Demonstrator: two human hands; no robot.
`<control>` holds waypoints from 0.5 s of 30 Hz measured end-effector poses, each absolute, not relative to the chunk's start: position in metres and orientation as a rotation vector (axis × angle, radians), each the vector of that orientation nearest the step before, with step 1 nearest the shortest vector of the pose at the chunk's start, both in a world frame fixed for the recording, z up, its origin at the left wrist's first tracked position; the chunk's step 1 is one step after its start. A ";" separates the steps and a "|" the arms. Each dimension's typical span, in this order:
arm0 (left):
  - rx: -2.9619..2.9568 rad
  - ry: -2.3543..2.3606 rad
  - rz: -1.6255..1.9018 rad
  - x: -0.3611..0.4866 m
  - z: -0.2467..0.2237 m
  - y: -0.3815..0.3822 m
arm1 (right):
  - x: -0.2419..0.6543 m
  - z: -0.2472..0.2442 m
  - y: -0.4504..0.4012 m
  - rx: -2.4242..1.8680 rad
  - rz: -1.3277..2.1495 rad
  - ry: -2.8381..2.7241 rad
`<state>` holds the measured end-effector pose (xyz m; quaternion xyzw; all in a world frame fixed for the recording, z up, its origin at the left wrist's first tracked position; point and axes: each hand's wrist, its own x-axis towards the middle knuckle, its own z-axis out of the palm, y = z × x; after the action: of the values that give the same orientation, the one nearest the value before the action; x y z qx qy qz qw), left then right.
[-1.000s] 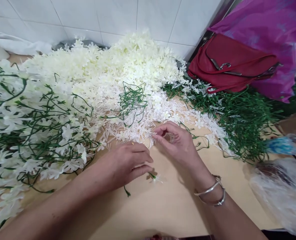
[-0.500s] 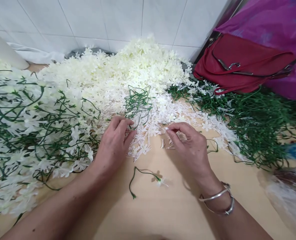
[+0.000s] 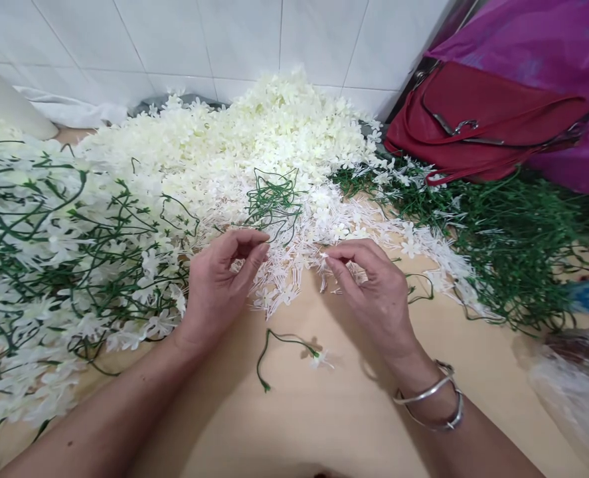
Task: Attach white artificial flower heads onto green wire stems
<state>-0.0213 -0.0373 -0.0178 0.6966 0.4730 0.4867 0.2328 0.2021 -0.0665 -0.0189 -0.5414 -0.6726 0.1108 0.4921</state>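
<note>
My left hand point(image 3: 222, 279) is closed in a pinch beside a small tangle of green plastic stems point(image 3: 274, 196); what lies between thumb and forefinger is too small to make out. Opposite it, my right hand point(image 3: 374, 279) pinches a small white flower stamen point(image 3: 323, 255) between thumb and forefinger. Loose white stamens and petals point(image 3: 294, 265) lie under and between both hands. Nearer to me on the table point(image 3: 324, 425) rests a single green stem point(image 3: 261, 358) with a white flower centre point(image 3: 320, 359) at its end.
A large heap of cream artificial flowers point(image 3: 284, 126) stands against the tiled wall point(image 3: 244, 40). Flowers on green stems point(image 3: 75, 265) spread at left. Bare green stems point(image 3: 503, 245) pile up at right, below a red handbag point(image 3: 503, 113). A clear plastic bag point(image 3: 578, 392) lies at lower right.
My left hand has drawn slightly left, and its thumb and forefinger have come together. My right hand has shifted a little left, still pinching the white stamen.
</note>
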 end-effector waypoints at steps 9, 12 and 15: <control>2.449 0.896 1.024 -0.025 -0.019 -0.037 | 0.201 -0.020 -0.068 -1.359 0.384 -1.567; 2.632 0.851 0.765 -0.028 -0.022 -0.037 | 0.202 -0.020 -0.067 -1.372 0.371 -1.573; 2.701 0.979 0.606 -0.030 -0.023 -0.039 | 0.203 -0.020 -0.066 -1.371 0.367 -1.592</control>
<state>-0.0297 -0.0389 -0.0230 0.9150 0.3318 0.2052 0.1028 0.2029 -0.0661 -0.0205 -0.5627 -0.6533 0.1508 0.4834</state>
